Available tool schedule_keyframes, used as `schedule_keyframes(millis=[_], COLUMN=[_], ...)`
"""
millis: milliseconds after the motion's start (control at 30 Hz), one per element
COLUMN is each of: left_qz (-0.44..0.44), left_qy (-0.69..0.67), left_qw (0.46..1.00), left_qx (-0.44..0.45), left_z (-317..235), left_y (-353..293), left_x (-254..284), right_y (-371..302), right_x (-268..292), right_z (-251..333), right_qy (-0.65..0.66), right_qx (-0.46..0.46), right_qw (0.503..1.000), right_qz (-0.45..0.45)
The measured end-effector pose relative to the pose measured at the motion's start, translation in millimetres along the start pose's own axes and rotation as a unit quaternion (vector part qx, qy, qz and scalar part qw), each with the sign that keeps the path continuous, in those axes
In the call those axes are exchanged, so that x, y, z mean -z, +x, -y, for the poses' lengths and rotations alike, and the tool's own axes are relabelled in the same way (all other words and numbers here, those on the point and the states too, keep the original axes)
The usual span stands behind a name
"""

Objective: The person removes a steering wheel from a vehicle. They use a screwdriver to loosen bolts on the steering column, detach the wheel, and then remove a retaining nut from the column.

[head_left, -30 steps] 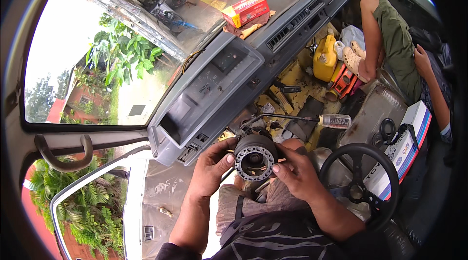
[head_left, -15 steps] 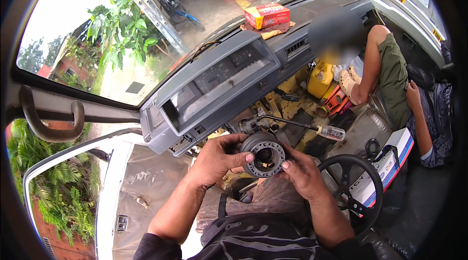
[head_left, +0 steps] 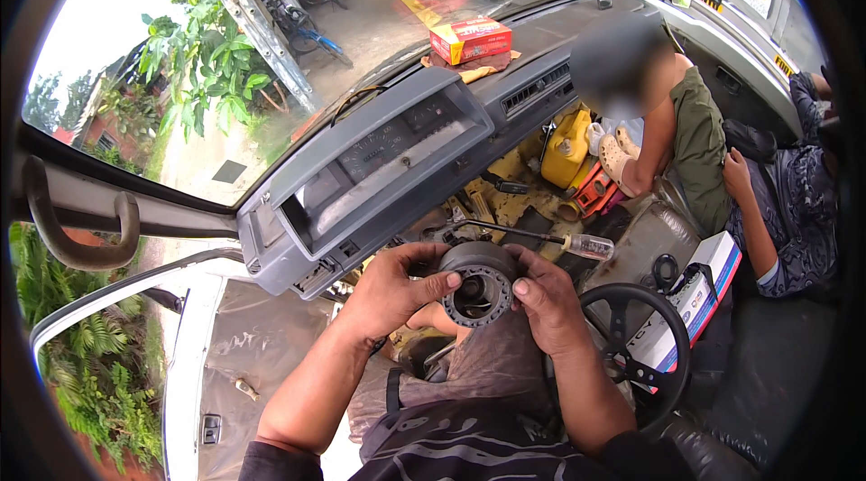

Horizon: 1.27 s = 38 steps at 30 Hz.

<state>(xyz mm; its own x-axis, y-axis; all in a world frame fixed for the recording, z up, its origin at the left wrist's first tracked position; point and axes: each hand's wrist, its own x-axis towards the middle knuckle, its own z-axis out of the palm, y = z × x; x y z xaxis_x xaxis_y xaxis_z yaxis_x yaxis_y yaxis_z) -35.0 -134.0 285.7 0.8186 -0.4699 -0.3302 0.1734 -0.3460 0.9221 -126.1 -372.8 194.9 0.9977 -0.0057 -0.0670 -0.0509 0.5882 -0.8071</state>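
Above my lap, both hands hold a dark round steering wheel hub adapter (head_left: 483, 256) with its ring of small holes tilted up toward me. My left hand (head_left: 394, 293) grips its left side, the thumb lying on the ring's edge. From the right, my right hand (head_left: 548, 302) closes around the other side, thumb on the rim. Inside the adapter's centre is a dark opening. To the right of my right hand lies a black three-spoke steering wheel (head_left: 622, 293), apart from the adapter. The fingers' undersides are hidden behind the adapter.
A grey dashboard (head_left: 388, 158) runs ahead, bearing a red and yellow box (head_left: 472, 39). A lever with a clear knob (head_left: 591, 246) juts out beyond my right hand. Yellow jug (head_left: 566, 149), orange tool (head_left: 595, 190) and long white box (head_left: 713, 266) lie rightward. A person (head_left: 699, 143) sits there.
The view has shifted, so the surroundings sit farther left. The adapter is tilted slightly differently, its ring turned more toward me. Both hands keep hold of it.
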Motion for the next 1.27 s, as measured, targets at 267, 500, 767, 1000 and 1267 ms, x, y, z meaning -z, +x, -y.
schedule_keyframes(millis=[267, 500, 767, 1000, 1267], left_qz=[0.0, -0.108, -0.212, -0.105, -0.226], left_qy=[0.075, 0.287, 0.309, 0.277, 0.269], left_qw=[0.997, 0.933, 0.862, 0.862, 0.877], left_qx=[-0.034, -0.186, -0.342, -0.412, -0.328], left_z=[-7.4, -2.2, 41.3, 63.6, 69.6], left_y=[-14.0, -53.2, -84.7, -102.8, -79.8], left_x=[-4.8, -30.8, -70.3, -58.4, -36.4], right_y=[16.2, -18.8, -61.3, -59.8, -56.3], right_x=[2.8, -9.8, -18.8, 44.3, 104.2], right_z=[33.6, 36.3, 33.7, 41.8, -56.9], right_qy=[-0.316, -0.457, -0.494, -0.404, -0.099], right_qx=[0.057, 0.149, 0.193, 0.153, -0.179], right_qw=[0.938, 0.875, 0.848, 0.891, 0.979], right_qz=[0.134, 0.064, 0.019, 0.138, 0.016])
